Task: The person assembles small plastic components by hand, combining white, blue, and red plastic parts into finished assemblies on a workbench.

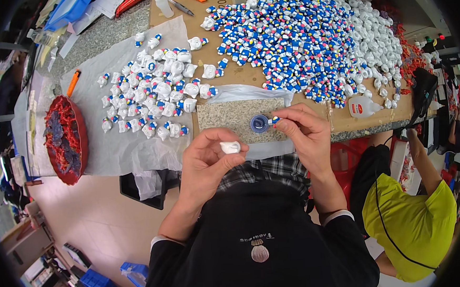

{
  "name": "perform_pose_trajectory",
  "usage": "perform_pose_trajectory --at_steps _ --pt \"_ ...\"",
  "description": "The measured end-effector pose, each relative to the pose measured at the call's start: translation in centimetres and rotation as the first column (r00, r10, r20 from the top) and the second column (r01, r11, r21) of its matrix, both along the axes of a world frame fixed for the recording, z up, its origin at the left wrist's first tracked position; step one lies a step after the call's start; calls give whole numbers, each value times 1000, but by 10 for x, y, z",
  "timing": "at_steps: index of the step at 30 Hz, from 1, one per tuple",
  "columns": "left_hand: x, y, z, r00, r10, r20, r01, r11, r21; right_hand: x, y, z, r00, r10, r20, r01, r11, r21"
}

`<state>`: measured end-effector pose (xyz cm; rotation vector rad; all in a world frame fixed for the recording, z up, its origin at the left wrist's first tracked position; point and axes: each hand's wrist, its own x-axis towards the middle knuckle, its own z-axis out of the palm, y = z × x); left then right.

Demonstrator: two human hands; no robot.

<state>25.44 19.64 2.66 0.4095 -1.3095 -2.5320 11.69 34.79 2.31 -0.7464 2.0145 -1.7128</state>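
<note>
At the near edge of the surface [128, 28], the left hand [210, 163] pinches a small white figure piece [231, 147] between thumb and fingers, turned up so its face is exposed. The right hand [305, 131] is closed on a small blue, yellow and red piece [275, 120], its tip held at a little blue cap [259, 123] on a speckled grey slab [233, 117], probably for dipping. Assembled figures [153, 93] lie on white paper [114, 145] to the left; a big loose pile [302, 39] fills the far right corner, within reach.
</note>
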Motion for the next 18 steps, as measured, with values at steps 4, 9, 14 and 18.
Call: perform_pose_trajectory --at_steps 4,9,14,18 --pt "-3 2 0 996 -6 94 -1 998 70 5 2 9 955 63 290 18 963 -270" --pt "-10 9 8 996 -18 87 -2 975 220 16 2 9 904 146 401 16 927 -375" --pt "-11 14 -5 998 64 3 -63 981 181 23 -2 10 928 178 327 -59 938 -341" --pt "-13 15 -5 998 48 -35 -41 984 175 25 -5 12 955 140 260 -64 957 -282"
